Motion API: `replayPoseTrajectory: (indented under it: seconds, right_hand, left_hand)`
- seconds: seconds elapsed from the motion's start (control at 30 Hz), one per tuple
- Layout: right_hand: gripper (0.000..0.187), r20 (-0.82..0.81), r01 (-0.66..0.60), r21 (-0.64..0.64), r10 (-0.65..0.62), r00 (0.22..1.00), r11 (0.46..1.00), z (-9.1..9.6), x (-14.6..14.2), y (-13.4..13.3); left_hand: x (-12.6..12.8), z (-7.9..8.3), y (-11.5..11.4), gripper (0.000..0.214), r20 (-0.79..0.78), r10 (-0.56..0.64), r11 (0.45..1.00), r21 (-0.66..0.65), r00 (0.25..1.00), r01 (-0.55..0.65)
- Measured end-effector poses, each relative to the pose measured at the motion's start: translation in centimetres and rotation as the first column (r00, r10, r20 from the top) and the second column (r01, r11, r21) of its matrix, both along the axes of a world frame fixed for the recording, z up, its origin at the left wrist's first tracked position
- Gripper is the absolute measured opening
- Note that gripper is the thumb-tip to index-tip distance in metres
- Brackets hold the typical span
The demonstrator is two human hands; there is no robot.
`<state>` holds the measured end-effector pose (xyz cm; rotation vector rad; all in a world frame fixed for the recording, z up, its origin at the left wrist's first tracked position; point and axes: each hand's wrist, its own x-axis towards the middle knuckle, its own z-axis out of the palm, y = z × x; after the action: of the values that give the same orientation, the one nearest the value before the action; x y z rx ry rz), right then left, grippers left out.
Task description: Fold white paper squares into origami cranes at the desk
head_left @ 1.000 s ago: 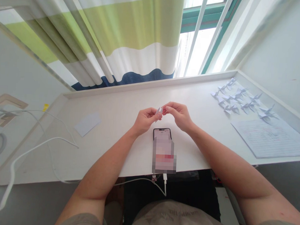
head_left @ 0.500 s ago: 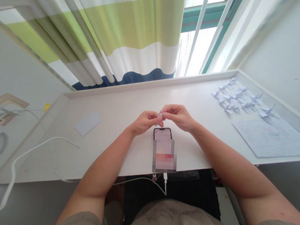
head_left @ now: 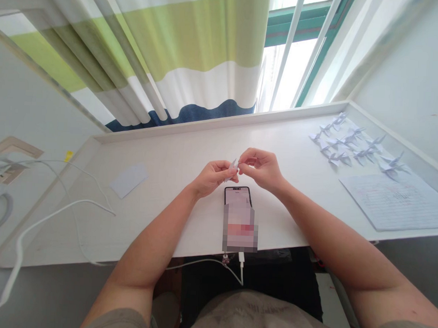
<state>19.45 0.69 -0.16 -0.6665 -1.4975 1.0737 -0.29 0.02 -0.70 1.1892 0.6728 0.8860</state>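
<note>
The left hand (head_left: 213, 179) and the right hand (head_left: 260, 169) are both curled, nearly closed, and together pinch a small white folded paper piece (head_left: 234, 163) between their fingertips. They hold it up above the desk, just beyond the far end of a black-framed smartphone (head_left: 238, 196). Fingers hide part of the paper, so its exact shape cannot be told.

The smartphone lies flat on the white desk (head_left: 174, 186), its lower part pixelated, reaching the near edge. A white charging cable (head_left: 207, 260) runs from it below that edge. Far right stands a cluster of small pale origami cranes (head_left: 350, 145), with a lined paper sheet (head_left: 395, 203) nearer. A pale rectangular paper slip (head_left: 128, 180) lies left of the hands, with open desk between. More open desk stretches ahead of the hands to the raised far lip (head_left: 221, 122).
</note>
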Motion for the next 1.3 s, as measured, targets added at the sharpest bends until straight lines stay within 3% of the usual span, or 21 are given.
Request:
replayPoseTrajectory:
  seconds: [0.2, 0.43, 0.87, 1.07, 1.3]
  right_hand:
    - [0.008, 0.095, 0.094, 0.100, -0.104, 0.990, 0.991, -0.2, 0.3, 0.1]
    - [0.010, 0.121, 0.079, 0.131, -0.095, 0.988, 0.988, -0.4, 0.3, 0.1]
    - [0.008, 0.211, 0.023, 0.286, -0.086, 0.974, 0.958, -0.3, 0.7, 0.5]
    - [0.007, 0.106, 0.077, 0.175, -0.097, 0.990, 0.982, -0.6, 0.6, 0.5]
    - [0.020, 0.095, 0.061, 0.064, -0.067, 0.993, 0.996, -0.4, 0.2, 0.5]
  left_hand:
    - [0.5, -0.5, 0.1, 0.039, -0.025, 0.146, 0.986, 0.084, 0.989, -0.144]
    - [1.1, -0.2, 0.1, 0.044, -0.049, 0.322, 0.929, 0.207, 0.946, -0.306]
    - [1.4, -0.3, 0.1, 0.041, -0.057, 0.414, 0.886, 0.256, 0.909, -0.387]
    - [1.4, -0.5, 0.3, 0.038, -0.016, 0.494, 0.832, 0.300, 0.870, -0.467]
    - [1.5, -0.5, 0.3, 0.033, 0.013, 0.465, 0.831, 0.338, 0.885, -0.441]
